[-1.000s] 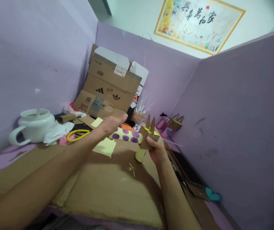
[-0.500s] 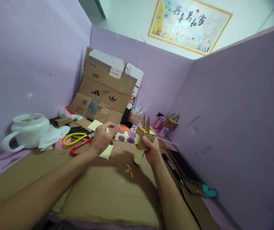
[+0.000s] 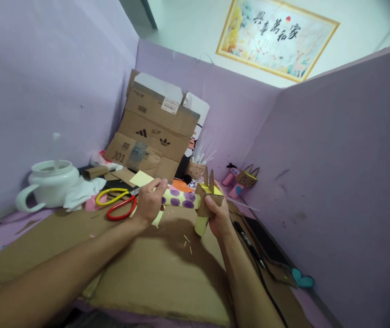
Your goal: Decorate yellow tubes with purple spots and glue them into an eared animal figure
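My left hand (image 3: 149, 200) is closed around the far-left end of a pale yellow paper tube (image 3: 181, 199) with purple spots. The tube lies level, its right end against a small cardboard animal head (image 3: 205, 202) with two pointed ears. My right hand (image 3: 219, 214) grips that head, thumb on its front face. Below the head hangs a plain pale yellow tube (image 3: 200, 225). Scissors (image 3: 121, 210) with one yellow and one red handle lie left of my left hand, their blades partly hidden. Thin paper scraps (image 3: 187, 241) are scattered under the held pieces.
A white pot (image 3: 53, 182) and crumpled tissue (image 3: 85, 193) are at left. An unfolded cardboard box (image 3: 154, 132) leans at the back beside a basket of sticks (image 3: 196, 169). A pink spotted cardboard animal (image 3: 245, 178), a black pen (image 3: 245, 237) and a blue heart (image 3: 302, 279) lie right.
My left hand has curled more tightly around the end of the spotted tube. The whole view has shifted slightly; my right hand keeps its hold on the cardboard head.
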Available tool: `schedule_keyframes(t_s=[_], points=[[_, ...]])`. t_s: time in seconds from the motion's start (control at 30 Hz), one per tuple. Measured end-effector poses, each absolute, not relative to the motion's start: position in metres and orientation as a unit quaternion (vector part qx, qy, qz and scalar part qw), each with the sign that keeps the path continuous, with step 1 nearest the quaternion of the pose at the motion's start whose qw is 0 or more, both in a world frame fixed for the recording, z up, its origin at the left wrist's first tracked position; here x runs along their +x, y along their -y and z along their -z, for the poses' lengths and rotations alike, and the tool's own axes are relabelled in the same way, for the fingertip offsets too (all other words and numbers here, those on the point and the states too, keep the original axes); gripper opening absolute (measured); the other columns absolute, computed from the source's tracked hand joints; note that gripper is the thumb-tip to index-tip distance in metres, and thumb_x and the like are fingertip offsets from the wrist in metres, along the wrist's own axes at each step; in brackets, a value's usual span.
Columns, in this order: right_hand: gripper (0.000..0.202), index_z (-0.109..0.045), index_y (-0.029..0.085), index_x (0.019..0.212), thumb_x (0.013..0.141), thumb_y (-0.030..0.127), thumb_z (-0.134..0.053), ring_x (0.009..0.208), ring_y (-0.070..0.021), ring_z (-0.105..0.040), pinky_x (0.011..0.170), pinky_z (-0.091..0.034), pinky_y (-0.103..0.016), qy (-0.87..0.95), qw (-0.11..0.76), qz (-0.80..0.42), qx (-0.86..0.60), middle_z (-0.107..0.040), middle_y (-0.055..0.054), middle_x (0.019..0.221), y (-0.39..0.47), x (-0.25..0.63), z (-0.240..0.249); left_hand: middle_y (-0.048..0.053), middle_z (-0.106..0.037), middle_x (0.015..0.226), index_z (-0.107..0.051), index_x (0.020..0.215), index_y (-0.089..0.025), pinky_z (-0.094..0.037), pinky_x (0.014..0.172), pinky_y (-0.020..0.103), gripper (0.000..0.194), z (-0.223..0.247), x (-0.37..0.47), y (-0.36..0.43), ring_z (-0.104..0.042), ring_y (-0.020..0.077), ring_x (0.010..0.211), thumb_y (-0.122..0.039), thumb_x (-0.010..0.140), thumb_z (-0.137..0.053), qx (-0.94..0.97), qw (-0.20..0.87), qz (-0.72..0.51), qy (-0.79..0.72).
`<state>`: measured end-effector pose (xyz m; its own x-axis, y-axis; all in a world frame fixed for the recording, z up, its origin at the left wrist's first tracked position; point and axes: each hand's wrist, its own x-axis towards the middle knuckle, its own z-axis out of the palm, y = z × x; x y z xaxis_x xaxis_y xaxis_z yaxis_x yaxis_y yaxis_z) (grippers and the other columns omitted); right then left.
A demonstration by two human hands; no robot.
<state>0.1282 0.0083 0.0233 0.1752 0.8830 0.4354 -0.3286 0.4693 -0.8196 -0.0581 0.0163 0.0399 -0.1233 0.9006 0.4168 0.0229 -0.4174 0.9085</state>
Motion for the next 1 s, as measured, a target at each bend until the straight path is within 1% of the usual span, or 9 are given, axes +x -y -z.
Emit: schedule_keyframes(t_s=[0.13, 0.27, 0.43, 0.53, 0.73, 0.87, 1.0], points=[[0.073, -0.048, 0.025, 0.127, 0.06, 0.03, -0.079, 0.08, -0.0192, -0.066, 0.068, -0.052, -0.028, 0.485, 0.704, -0.426, -0.297, -0.07, -0.002, 0.094, -0.0105, 0.1304, -0.0206, -0.003, -0.048, 0.054, -0.06, 0.066, -0.017, -0.039, 0.031, 0.02, 0.034, -0.0378, -0.0572, -0.0163, -0.047, 0.0107, 0.042, -0.046, 0.08, -0.05, 0.563, 0.337, -0.626, -0.421], [0.072, -0.049, 0.026, 0.127, 0.061, 0.029, -0.078, 0.08, -0.0191, -0.065, 0.069, -0.052, -0.029, 0.491, 0.7, -0.424, -0.298, -0.07, -0.001, 0.095, -0.0109, 0.1317, -0.0197, -0.003, -0.047, 0.056, -0.059, 0.065, -0.016, -0.038, 0.03, 0.019, 0.034, -0.036, -0.0566, -0.0152, -0.047, 0.0106, 0.044, -0.045, 0.079, -0.05, 0.556, 0.335, -0.632, -0.424], [0.075, -0.048, 0.026, 0.128, 0.06, 0.028, -0.079, 0.075, -0.0178, -0.065, 0.065, -0.051, -0.027, 0.493, 0.699, -0.424, -0.298, -0.07, 0.0, 0.085, -0.0102, 0.131, -0.0209, -0.003, -0.048, 0.055, -0.059, 0.066, -0.016, -0.037, 0.03, 0.019, 0.033, -0.0344, -0.0559, -0.0135, -0.046, 0.0108, 0.043, -0.045, 0.079, -0.048, 0.54, 0.345, -0.636, -0.43], [0.075, -0.047, 0.026, 0.129, 0.061, 0.028, -0.079, 0.075, -0.0168, -0.065, 0.065, -0.051, -0.025, 0.495, 0.696, -0.429, -0.294, -0.07, 0.002, 0.083, -0.0103, 0.1307, -0.0214, -0.003, -0.047, 0.054, -0.058, 0.066, -0.016, -0.037, 0.031, 0.019, 0.034, -0.0342, -0.0556, -0.0134, -0.046, 0.0109, 0.042, -0.045, 0.08, -0.047, 0.537, 0.352, -0.634, -0.43], [0.073, -0.048, 0.027, 0.128, 0.061, 0.028, -0.078, 0.079, -0.0189, -0.065, 0.069, -0.052, -0.029, 0.498, 0.701, -0.418, -0.294, -0.07, -0.001, 0.094, -0.0112, 0.1315, -0.021, -0.002, -0.048, 0.055, -0.059, 0.067, -0.016, -0.039, 0.031, 0.02, 0.034, -0.0355, -0.0552, -0.0139, -0.046, 0.0111, 0.043, -0.046, 0.079, -0.047, 0.537, 0.35, -0.637, -0.428], [0.073, -0.048, 0.027, 0.128, 0.062, 0.027, -0.078, 0.079, -0.0181, -0.065, 0.069, -0.052, -0.028, 0.498, 0.7, -0.421, -0.291, -0.07, -0.001, 0.093, -0.0121, 0.1328, -0.0195, -0.002, -0.048, 0.056, -0.059, 0.067, -0.016, -0.039, 0.03, 0.02, 0.035, -0.034, -0.0553, -0.0146, -0.046, 0.0109, 0.043, -0.046, 0.08, -0.047, 0.537, 0.348, -0.639, -0.426], [0.074, -0.048, 0.027, 0.129, 0.062, 0.027, -0.078, 0.075, -0.0176, -0.065, 0.064, -0.052, -0.028, 0.5, 0.696, -0.422, -0.296, -0.07, 0.0, 0.089, -0.013, 0.1338, -0.0182, -0.002, -0.048, 0.056, -0.058, 0.067, -0.016, -0.039, 0.029, 0.02, 0.035, -0.0323, -0.0557, -0.0152, -0.046, 0.0111, 0.042, -0.047, 0.079, -0.046, 0.536, 0.347, -0.641, -0.427]])
